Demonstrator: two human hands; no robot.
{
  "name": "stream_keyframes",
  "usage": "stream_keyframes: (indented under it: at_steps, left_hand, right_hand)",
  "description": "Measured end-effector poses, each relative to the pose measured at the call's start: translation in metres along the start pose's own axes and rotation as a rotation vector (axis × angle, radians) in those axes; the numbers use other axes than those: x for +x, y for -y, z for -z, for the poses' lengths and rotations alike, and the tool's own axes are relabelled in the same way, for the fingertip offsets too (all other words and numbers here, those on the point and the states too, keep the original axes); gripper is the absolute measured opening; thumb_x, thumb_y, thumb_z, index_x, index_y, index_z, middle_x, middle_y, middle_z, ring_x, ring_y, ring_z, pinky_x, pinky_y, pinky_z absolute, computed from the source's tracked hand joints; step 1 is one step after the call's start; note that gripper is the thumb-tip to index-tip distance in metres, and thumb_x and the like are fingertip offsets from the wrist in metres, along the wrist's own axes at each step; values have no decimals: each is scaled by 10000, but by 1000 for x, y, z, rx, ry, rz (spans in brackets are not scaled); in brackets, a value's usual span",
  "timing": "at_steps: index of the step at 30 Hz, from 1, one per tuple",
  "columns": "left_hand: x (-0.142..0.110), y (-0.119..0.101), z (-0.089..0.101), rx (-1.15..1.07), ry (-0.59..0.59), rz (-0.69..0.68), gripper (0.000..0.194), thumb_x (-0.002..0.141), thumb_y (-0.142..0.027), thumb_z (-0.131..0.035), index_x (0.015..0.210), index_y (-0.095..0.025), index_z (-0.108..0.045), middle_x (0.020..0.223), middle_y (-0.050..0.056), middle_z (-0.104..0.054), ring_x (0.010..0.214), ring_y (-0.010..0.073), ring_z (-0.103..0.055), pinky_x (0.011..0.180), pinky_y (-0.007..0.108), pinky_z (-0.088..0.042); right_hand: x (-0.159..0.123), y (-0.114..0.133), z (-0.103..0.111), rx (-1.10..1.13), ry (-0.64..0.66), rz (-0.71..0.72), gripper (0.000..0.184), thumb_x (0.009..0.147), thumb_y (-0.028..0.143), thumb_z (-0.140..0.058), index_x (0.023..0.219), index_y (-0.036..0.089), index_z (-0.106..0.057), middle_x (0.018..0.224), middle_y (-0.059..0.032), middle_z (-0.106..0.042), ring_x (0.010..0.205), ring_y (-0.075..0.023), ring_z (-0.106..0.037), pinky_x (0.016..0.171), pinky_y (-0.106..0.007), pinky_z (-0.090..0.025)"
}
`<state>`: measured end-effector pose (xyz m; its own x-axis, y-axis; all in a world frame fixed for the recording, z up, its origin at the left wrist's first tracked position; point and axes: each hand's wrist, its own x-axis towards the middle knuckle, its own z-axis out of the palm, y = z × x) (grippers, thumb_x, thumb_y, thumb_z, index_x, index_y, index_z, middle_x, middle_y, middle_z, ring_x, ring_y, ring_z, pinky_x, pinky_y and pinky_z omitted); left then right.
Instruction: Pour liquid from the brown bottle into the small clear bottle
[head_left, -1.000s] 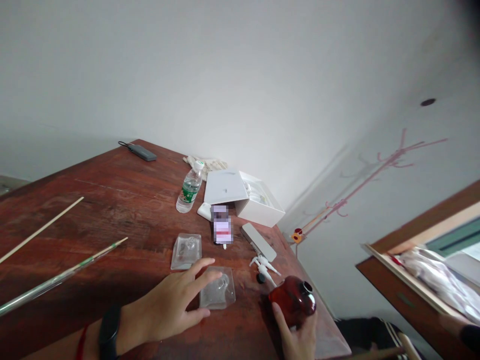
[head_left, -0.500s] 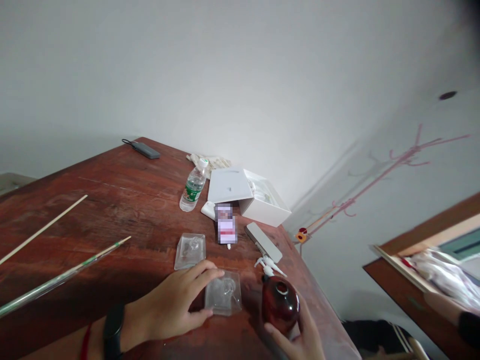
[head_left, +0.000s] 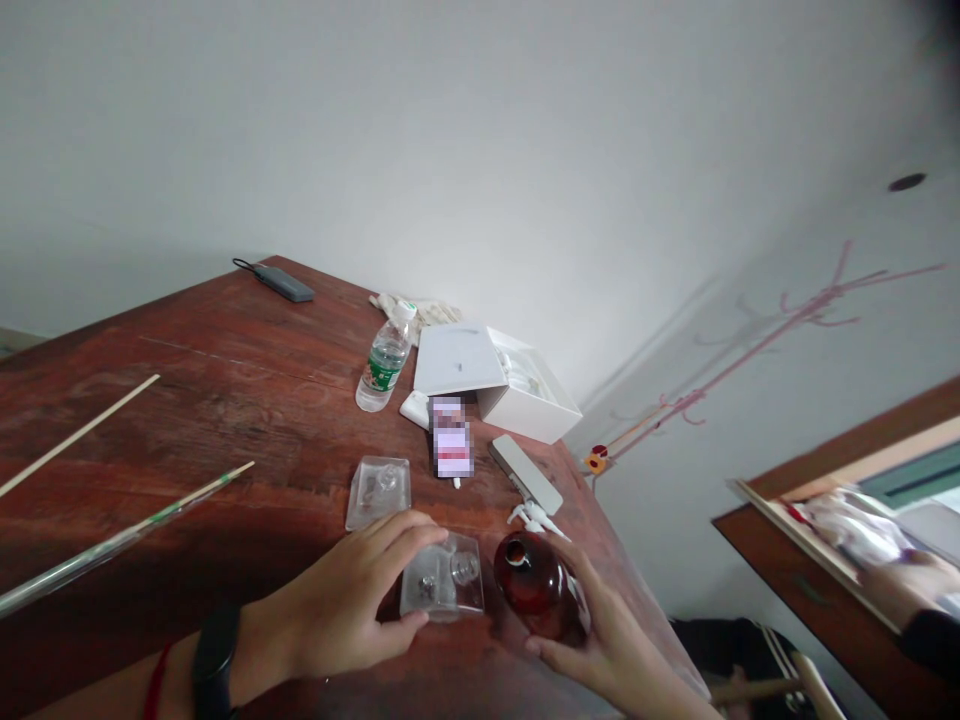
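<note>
My right hand (head_left: 577, 620) is wrapped around a dark amber-brown bottle (head_left: 544, 590) with no cap on it. The bottle leans to the left, its open mouth near the right side of a small clear plastic box (head_left: 454, 595). My left hand (head_left: 367, 590) holds that box by its left side, thumb at the near corner and fingertips at the far one. Round clear shapes show in the box; I cannot make out any liquid. A similar clear box (head_left: 379, 492) lies just beyond my left hand. A white pump top (head_left: 534, 517) lies behind the bottle.
Behind stand a water bottle (head_left: 384, 365), a phone (head_left: 452, 440), a grey-white bar-shaped case (head_left: 526, 473) and an open white box (head_left: 529, 405). Thin sticks (head_left: 127, 540) lie at the left, a grey device (head_left: 283, 282) at the far corner. Another person's hand (head_left: 904, 580) shows at right.
My right hand has moved the amber bottle left and tilted it, so its mouth now points toward the near clear box. My left hand stays at the box. The view has shifted slightly.
</note>
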<state>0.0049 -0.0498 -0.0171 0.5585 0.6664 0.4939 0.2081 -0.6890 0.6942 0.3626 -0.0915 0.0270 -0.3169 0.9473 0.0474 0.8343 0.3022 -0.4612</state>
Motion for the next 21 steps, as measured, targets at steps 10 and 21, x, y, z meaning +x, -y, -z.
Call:
stream_keyframes:
  at_steps: [10,21]
  left_hand:
    - [-1,-5,2,-19,-2,-58,938,702,22,-751,1510,-316,-414,1491,69,-602,1367,270,-604,1204,391,-488]
    - [-1,-5,4,-11,20,-54,790,759,-52,-753,1469,-273,-487,1483,100,-613,1357,294,-613,1181,431,-514]
  right_hand:
    - [19,27,21,-82,221,10,844,813,432,-855,1565,207,-547,1615,-211,-591,1511,-440,-550,1244,-629,-456]
    - [19,22,26,-153,252,23,900,771,326,-874,1598,221,-535,1614,-186,-596,1505,-422,-557,1240,-611,-473]
